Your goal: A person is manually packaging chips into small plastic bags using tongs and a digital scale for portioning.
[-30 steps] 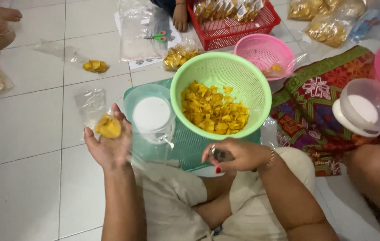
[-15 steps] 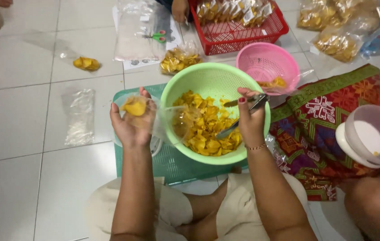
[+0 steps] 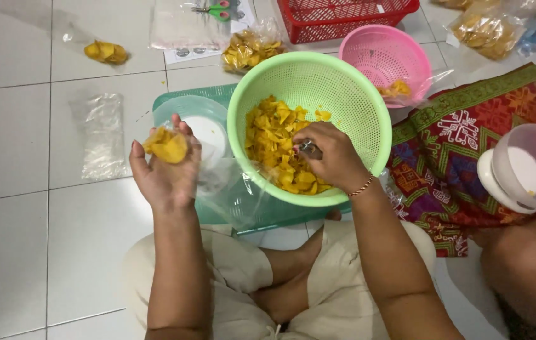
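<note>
A small clear bag of yellow chips (image 3: pixel 167 145) sat in the left hand (image 3: pixel 166 171), whose fingers were curled shut around it, held above the white tiled floor (image 3: pixel 16 189) just left of a green tray (image 3: pixel 243 208). The right hand (image 3: pixel 331 157) was down inside the green colander (image 3: pixel 318 88), its fingers closed on a metal utensil (image 3: pixel 309 148) pushed into the loose yellow chips (image 3: pixel 274 135). The colander rested on the tray's right part, beside a round clear lid (image 3: pixel 208 129). A pink basket (image 3: pixel 384 56) stood just beyond the colander, and a flat empty plastic bag (image 3: pixel 101 135) lay on the floor near the tray's left edge.
</note>
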